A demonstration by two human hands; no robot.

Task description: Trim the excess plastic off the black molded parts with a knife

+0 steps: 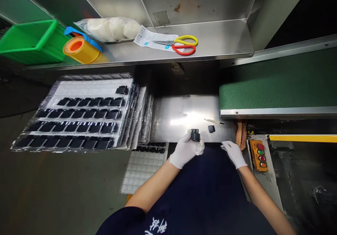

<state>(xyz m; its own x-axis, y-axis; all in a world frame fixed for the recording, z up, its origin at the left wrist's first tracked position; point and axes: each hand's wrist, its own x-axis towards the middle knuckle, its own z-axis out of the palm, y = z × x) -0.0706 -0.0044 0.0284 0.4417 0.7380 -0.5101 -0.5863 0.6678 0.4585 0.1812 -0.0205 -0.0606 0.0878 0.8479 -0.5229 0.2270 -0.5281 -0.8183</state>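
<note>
A small black plastic part (195,135) is held in my white-gloved left hand (187,148), just above the front edge of the steel work surface (168,122). My right hand (233,153), gloved too, is at that edge further right, its fingers stretched out with nothing visible in them. On the steel between and beyond the hands lies a second black part (211,129). A thin craft knife or blade-like tool (213,121) lies behind it. To the left, a clear plastic tray (79,87) atop a stack holds rows of similar black parts.
On the steel shelf (210,45) are scissors (185,45), printed paper labels, a bag of white round items (113,29), a yellow tape roll (80,50) and a green bin (31,41). A green conveyor (279,80) runs right, above a button box (259,155). Another tray (143,168) sits lower left.
</note>
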